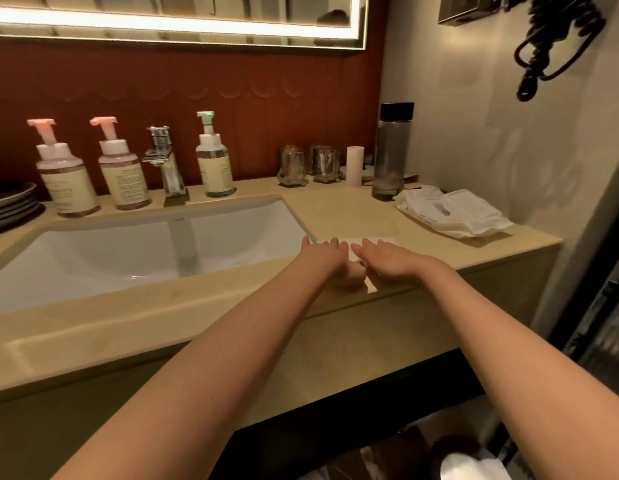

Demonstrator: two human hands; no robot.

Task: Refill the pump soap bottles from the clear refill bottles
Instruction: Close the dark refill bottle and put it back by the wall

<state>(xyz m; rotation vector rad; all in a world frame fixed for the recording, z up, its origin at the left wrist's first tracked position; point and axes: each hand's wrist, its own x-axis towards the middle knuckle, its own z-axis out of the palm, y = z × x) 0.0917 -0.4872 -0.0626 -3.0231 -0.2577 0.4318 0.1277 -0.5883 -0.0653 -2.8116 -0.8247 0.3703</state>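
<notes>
**Vanity counter, hands flat on white sheet**

Far left: stack of dark, glossy plates [10, 205] on the beige stone counter [349, 211]. Next along the back ledge stand two pump bottles, upright: left pink bottle [66, 181] and right pink bottle [123, 174], both clear plastic with cream labels, white collars and pink nozzles. A chrome tap [165, 162], angular and mirror-bright, stands between them and the green bottle [215, 164], which has the same shape with a mint nozzle. In front of these lies the sink [103, 251], a smooth white rectangle set under the counter.

Just right of the sink, left hand [322, 255] and right hand [387, 259] lie side by side, palms down and fingers straight. They rest on a thin white sheet [356, 250] and grip nothing.

Behind them stand two faceted glasses [293, 166], a small white cylinder [355, 166], and a tall smoky capped bottle [391, 154]. A crinkled plastic packet [452, 213] lies near the wall. A black coiled cord [557, 43] hangs above.
</notes>
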